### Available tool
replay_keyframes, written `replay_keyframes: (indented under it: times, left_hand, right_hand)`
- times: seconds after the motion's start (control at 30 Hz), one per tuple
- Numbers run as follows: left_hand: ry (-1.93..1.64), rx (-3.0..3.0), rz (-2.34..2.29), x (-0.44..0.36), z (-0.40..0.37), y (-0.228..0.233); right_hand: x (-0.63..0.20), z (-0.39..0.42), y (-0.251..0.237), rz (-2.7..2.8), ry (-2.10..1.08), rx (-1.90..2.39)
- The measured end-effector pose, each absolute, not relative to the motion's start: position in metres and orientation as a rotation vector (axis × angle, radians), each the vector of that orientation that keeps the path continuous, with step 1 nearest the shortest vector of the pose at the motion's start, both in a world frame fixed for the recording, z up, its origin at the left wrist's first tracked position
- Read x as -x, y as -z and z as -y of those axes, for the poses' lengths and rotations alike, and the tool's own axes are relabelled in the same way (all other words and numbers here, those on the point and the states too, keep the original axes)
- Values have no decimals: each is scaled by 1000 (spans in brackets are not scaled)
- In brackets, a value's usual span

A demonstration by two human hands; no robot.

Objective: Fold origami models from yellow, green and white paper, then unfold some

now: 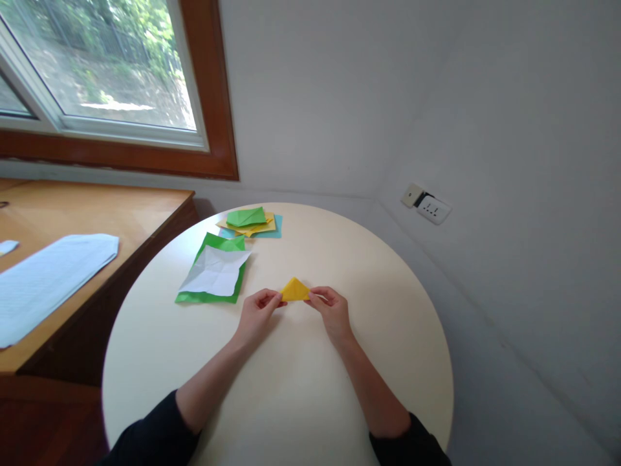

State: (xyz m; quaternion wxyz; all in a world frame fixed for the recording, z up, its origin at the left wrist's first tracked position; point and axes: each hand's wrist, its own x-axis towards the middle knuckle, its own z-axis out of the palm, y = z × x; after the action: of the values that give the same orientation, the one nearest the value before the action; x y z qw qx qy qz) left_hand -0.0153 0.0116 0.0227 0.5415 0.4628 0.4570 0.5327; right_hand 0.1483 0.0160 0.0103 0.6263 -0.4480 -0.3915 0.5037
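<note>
A small yellow paper folded into a triangle (294, 290) lies near the middle of the round cream table (369, 272). My left hand (257, 310) pinches its left corner with the fingertips. My right hand (330, 309) pinches its right corner the same way. Both forearms reach in from the near edge in dark sleeves.
A creased white sheet (216, 272) lies on a green sheet (211, 294) to the left. A stack of green, yellow and teal papers (251, 221) sits at the far edge. A wooden desk (97, 207) with a white paper (43, 278) stands left, under a window. Wall sockets (433, 208) are at right.
</note>
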Motion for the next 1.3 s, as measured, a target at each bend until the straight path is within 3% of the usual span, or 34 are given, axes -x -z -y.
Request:
replay_keyframes:
  times: [1.3]
  left_hand:
    - [-1156,-1266,-1095,13,-8,-22]
  right_hand:
    - [-140,-10,-8,1157,-1226,1056]
